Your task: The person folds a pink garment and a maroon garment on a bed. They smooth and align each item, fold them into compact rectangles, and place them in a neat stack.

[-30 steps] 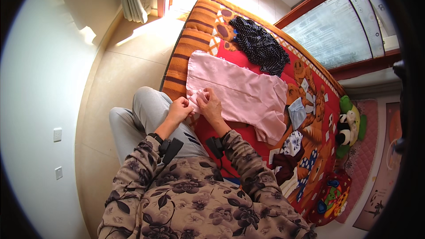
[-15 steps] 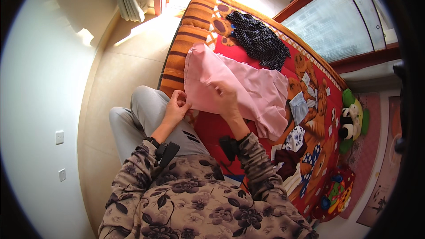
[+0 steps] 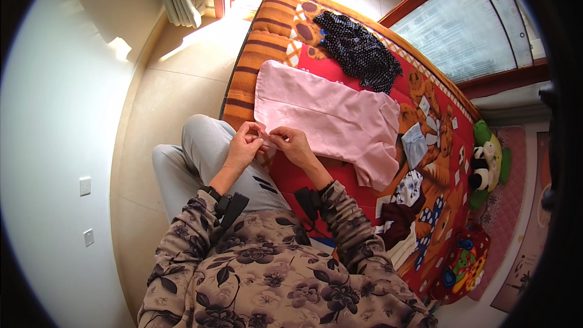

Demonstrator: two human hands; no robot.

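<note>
A pink shirt (image 3: 331, 112) lies spread on the bed, its hem toward the left and a short sleeve (image 3: 376, 173) pointing toward me. My left hand (image 3: 245, 143) pinches the near corner of the hem. Right beside it, my right hand (image 3: 293, 144) also has thumb and finger closed on that corner, and the two sets of fingertips almost meet. A little of the cloth shows between them, slightly raised. The fingers cover the exact edge that they hold.
The bed (image 3: 285, 173) has a red and orange bear-print cover. A black dotted garment (image 3: 358, 51) lies beyond the shirt. To the right are a pale blue face mask (image 3: 415, 146), several small crumpled clothes (image 3: 398, 222) and a panda plush (image 3: 483, 167). A wall (image 3: 54, 146) rises at the left.
My right hand has come down and left from over the shirt to the near hem corner, joining my left hand. The shirt's far left part now lies flatter.
</note>
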